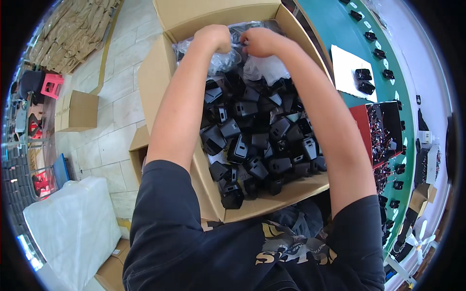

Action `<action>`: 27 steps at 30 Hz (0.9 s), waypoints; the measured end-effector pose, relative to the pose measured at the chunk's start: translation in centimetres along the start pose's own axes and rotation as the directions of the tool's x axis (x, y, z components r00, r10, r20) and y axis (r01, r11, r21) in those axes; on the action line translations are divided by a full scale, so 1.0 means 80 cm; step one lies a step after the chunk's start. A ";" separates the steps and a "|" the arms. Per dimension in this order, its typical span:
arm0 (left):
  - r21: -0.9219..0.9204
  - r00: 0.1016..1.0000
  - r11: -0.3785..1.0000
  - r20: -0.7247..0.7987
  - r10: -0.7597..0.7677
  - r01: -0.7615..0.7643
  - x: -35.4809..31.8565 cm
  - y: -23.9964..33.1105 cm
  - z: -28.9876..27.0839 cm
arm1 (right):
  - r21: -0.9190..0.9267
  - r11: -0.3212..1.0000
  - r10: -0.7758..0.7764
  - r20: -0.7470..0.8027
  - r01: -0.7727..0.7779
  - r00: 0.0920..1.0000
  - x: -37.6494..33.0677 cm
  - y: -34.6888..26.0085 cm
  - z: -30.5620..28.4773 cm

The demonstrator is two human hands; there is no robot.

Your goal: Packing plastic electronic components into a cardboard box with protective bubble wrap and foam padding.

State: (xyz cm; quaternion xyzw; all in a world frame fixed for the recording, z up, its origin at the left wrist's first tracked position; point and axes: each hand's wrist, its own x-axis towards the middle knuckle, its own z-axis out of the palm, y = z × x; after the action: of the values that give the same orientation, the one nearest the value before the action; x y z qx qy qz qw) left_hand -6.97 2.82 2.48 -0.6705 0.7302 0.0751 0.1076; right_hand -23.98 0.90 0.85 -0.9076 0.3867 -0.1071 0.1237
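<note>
Both my arms reach to the far end of a large open cardboard box (209,191). My left hand (213,38) is closed at clear plastic bags (224,63) there, its fingertips partly hidden. Close beside it on the right, my right hand (262,42) has its fingers curled and pinched on the plastic. A whitish plastic bag (269,70) bulges just below my right hand. Many black plastic housings (240,148) lie heaped loosely in the nearer part of the box, between my forearms.
To the right runs a green worktable (323,19) with small black parts, a white sheet (347,63) and a red bin (361,128) of wired pieces. At left are a closed carton (77,111), a white wrapped block (73,223), a pink stool (52,86) and stacked brown sacks (73,29).
</note>
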 end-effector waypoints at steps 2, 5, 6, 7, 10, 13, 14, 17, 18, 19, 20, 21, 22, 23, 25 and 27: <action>-0.053 0.997 0.996 0.016 0.076 -0.075 -0.002 -0.001 0.002 | -0.168 0.983 0.092 0.085 -0.077 0.992 0.006 -0.011 0.009; -0.109 0.987 0.982 0.034 0.158 -0.153 -0.001 -0.007 0.003 | -0.335 0.932 0.202 0.157 -0.140 0.967 0.007 -0.019 0.018; -0.107 0.988 0.984 0.045 0.150 -0.144 -0.001 -0.009 0.003 | -0.311 0.938 0.208 0.147 -0.154 0.967 0.006 -0.020 0.019; -0.104 0.988 0.985 0.055 0.142 -0.136 -0.004 -0.011 0.004 | -0.287 0.943 0.215 0.135 -0.169 0.967 0.004 -0.020 0.019; -0.090 0.989 0.989 0.080 0.124 -0.117 -0.009 -0.012 0.005 | -0.237 0.950 0.234 0.107 -0.204 0.966 -0.002 -0.015 0.019; -0.072 0.989 0.992 0.100 0.111 -0.104 -0.008 -0.010 -0.003 | 0.233 0.941 0.271 -0.079 -0.247 0.959 -0.020 0.008 0.021; -0.066 0.988 0.993 0.107 0.108 -0.101 -0.007 -0.011 -0.007 | 0.384 0.895 0.300 -0.137 -0.229 0.944 -0.023 0.015 0.023; -0.052 0.989 0.995 0.121 0.089 -0.083 -0.012 -0.019 -0.008 | 0.374 0.879 0.381 -0.180 -0.295 0.907 -0.037 0.001 0.016; -0.045 0.988 0.996 0.128 0.082 -0.077 -0.012 -0.019 -0.009 | 0.373 0.868 0.420 -0.199 -0.327 0.886 -0.041 -0.007 0.014; -0.037 0.988 0.997 0.135 0.075 -0.071 -0.011 -0.016 -0.009 | 0.374 0.855 0.457 -0.219 -0.358 0.862 -0.043 -0.009 0.011; -0.027 0.987 0.997 0.139 0.079 -0.075 -0.012 -0.014 -0.009 | 0.383 0.850 0.464 -0.220 -0.362 0.858 -0.044 -0.009 0.008; -0.052 0.985 0.993 0.128 0.116 -0.110 -0.014 -0.011 -0.008 | 0.345 0.886 0.399 -0.229 -0.310 0.888 -0.045 -0.009 0.004; -0.076 0.981 0.987 0.116 0.152 -0.144 -0.015 -0.007 -0.006 | 0.306 0.917 0.333 -0.236 -0.255 0.913 -0.046 -0.008 -0.001; -0.101 0.976 0.979 0.104 0.189 -0.179 -0.017 -0.004 -0.003 | 0.266 0.943 0.264 -0.239 -0.199 0.934 -0.047 -0.007 -0.004; -0.120 0.971 0.971 0.096 0.219 -0.207 -0.014 -0.004 0.004 | 0.233 0.963 0.192 -0.241 -0.136 0.951 -0.048 -0.009 -0.004; -0.116 0.991 0.990 0.093 0.094 -0.083 0.008 -0.010 0.018 | 0.345 0.934 0.160 -0.184 -0.089 0.970 -0.049 -0.016 -0.003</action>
State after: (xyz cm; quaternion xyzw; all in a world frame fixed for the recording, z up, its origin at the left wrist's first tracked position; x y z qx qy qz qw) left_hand -6.11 2.50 0.95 -0.6377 0.7478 0.1537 0.1023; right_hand -25.83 4.57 1.07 -0.8305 0.4309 -0.2577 0.2411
